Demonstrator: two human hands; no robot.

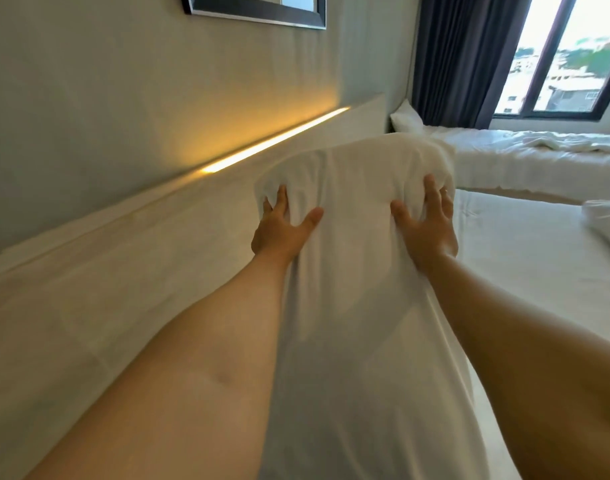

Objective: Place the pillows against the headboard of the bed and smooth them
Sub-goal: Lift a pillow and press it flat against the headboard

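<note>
White pillow [359, 271], held out in front of the person with its long axis running away from the camera toward the far end of the bed [525, 244]; the near end falls between the forearms, the far end bulges past the hands. Left hand [283, 226] and right hand [425, 223] clasp the far part of the pillow from either side, fingers spread and pressed into the cover, thumbs turned inward; both grips are closed on the fabric. The headboard [123, 271], a pale panel topped by a lit strip [272, 140], lies to the left of the pillow, so the left hand is the nearer one. Whether the pillow touches headboard or mattress cannot be told. Judged from this, the coming move swings the pillow leftward to set its long side against the panel. A second bed [539, 147] stands beyond.
</note>
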